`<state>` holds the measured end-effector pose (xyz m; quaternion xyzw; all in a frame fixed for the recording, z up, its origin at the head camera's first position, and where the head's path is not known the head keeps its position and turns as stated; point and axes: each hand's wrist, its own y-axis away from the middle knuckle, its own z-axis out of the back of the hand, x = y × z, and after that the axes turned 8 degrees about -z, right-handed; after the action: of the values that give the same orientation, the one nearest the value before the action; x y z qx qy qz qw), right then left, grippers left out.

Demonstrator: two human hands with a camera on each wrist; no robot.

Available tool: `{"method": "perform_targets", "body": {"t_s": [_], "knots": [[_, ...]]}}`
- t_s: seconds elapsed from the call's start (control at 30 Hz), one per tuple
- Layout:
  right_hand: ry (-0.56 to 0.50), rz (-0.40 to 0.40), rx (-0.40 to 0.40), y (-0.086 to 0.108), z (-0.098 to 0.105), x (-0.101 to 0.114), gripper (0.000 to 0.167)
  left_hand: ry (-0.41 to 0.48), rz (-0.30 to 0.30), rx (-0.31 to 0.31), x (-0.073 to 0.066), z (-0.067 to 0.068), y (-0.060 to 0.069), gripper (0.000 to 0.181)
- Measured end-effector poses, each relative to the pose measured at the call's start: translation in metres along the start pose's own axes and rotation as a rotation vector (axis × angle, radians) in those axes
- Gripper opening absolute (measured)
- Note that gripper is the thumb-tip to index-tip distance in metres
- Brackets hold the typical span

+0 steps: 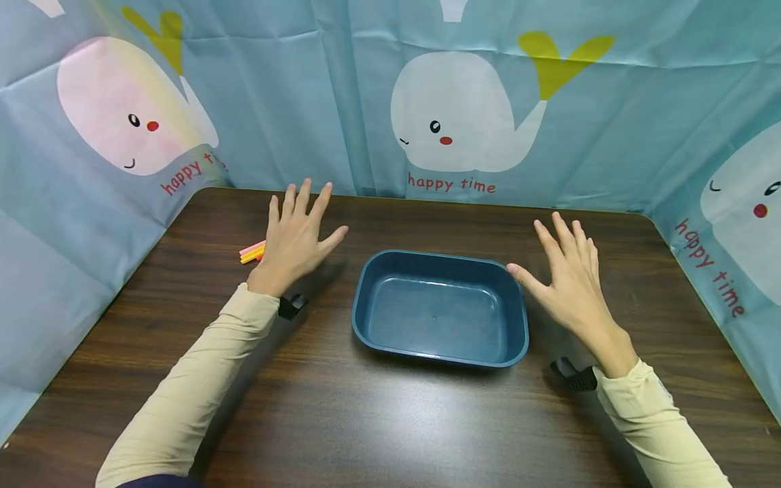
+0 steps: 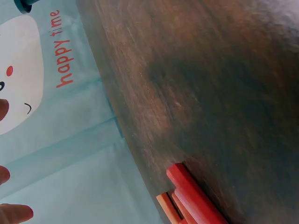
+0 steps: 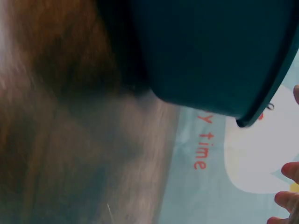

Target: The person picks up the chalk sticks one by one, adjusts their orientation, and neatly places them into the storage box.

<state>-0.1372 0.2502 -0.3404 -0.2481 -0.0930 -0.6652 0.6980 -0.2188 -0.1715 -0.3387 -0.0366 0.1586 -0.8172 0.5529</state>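
A blue rectangular bin point(image 1: 434, 318) stands on the table with nothing inside. My left hand point(image 1: 293, 240) hovers left of it, fingers spread and holding nothing. Partly hidden behind that hand lie several coloured sticks point(image 1: 251, 253), pink, yellow and red; in the left wrist view the red stick point(image 2: 194, 193) shows at the bottom. To the right of the bin is my right hand point(image 1: 570, 285), its fingers extended and empty, the thumb near the bin's right rim; whether it touches cannot be told. The bin's outer wall point(image 3: 210, 56) fills the top of the right wrist view.
The dark wooden table point(image 1: 396, 427) is bounded at the back and sides by a light blue curtain point(image 1: 293, 102) with white whales. Each wrist has a black strap, the left point(image 1: 292, 306) and the right point(image 1: 575, 376).
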Motion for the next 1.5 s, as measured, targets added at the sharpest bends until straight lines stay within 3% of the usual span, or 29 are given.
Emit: {"method": "perform_targets", "body": {"t_s": [0.47, 0.8, 1.1, 1.3, 1.5], "knots": [[-0.091, 0.053, 0.089, 0.02, -0.008, 0.011, 0.082, 0.01, -0.001, -0.006, 0.008, 0.001, 0.022, 0.075], [-0.149, -0.012, 0.215, 0.034, -0.011, 0.017, 0.083, 0.068, 0.028, 0.006, 0.015, 0.001, 0.034, 0.072], [-0.151, 0.033, 0.217, 0.043, -0.018, 0.014, 0.083, 0.081, 0.055, 0.052, 0.022, 0.0, 0.043, 0.066], [-0.159, 0.053, 0.234, 0.047, -0.023, 0.012, 0.082, 0.082, 0.028, 0.052, 0.026, 0.002, 0.048, 0.057], [-0.157, 0.05, 0.254, 0.049, -0.025, 0.01, 0.081, 0.14, -0.013, 0.053, 0.031, 0.002, 0.053, 0.048]]}}
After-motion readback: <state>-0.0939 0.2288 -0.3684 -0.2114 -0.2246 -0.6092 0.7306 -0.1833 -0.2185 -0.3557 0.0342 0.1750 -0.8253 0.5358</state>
